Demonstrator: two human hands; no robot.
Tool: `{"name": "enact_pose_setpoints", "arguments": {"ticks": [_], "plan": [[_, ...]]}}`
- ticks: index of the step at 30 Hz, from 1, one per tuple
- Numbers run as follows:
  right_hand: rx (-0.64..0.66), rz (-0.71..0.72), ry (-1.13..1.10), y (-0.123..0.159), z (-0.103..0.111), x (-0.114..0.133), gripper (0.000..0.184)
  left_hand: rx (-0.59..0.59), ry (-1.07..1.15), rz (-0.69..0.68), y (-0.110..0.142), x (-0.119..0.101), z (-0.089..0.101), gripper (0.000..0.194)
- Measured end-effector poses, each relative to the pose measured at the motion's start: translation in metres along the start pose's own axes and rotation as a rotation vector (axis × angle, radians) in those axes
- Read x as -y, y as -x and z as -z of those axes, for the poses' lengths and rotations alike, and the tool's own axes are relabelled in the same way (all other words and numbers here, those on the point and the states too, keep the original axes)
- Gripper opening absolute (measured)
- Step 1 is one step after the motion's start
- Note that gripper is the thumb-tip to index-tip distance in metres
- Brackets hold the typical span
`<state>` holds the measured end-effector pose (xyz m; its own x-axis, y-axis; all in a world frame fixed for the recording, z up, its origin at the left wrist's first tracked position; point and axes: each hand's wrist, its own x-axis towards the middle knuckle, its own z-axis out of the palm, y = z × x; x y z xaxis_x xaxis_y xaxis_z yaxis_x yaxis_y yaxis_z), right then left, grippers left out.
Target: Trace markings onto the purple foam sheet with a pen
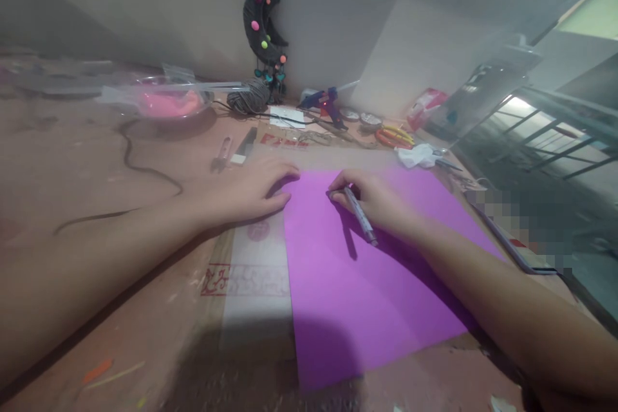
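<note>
A purple sheet (357, 296) lies flat on a piece of cardboard (255, 277) in front of me. My right hand (376, 196) grips a pen (361, 217) with its tip down on the sheet's upper part. Flat on the sheet's upper left corner rests my left hand (251, 190), its fingers stretched out and pressing the edge.
Along the back stand a blue glue gun (321, 100), a ball of grey yarn (248, 98), a clear bowl with pink contents (167, 103), orange-handled pliers (393, 136) and a dark crescent ornament (263, 19) on the wall. A cutter (244, 148) and small snips (221, 154) lie left of centre.
</note>
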<state>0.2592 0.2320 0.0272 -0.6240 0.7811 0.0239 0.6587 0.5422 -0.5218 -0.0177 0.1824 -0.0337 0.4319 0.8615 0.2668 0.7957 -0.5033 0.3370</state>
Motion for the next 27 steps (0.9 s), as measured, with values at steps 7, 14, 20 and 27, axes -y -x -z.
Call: {"name": "enact_pose_setpoints", "arguments": {"ticks": [7, 14, 20, 27], "plan": [[0.139, -0.032, -0.101, -0.005, -0.001, -0.004, 0.007, 0.011, 0.01, -0.008, 0.0, -0.002, 0.002, 0.043], [0.118, -0.043, -0.101, -0.006, 0.0, -0.005, 0.008, 0.02, 0.012, 0.016, 0.0, 0.0, 0.001, 0.045], [-0.023, -0.062, -0.169, -0.005, 0.0, -0.005, 0.011, 0.018, 0.011, 0.013, 0.0, -0.003, 0.002, 0.045], [0.241, 0.185, -0.261, 0.022, -0.002, 0.028, 0.005, 0.045, -0.008, 0.008, 0.0, -0.004, 0.006, 0.048]]}}
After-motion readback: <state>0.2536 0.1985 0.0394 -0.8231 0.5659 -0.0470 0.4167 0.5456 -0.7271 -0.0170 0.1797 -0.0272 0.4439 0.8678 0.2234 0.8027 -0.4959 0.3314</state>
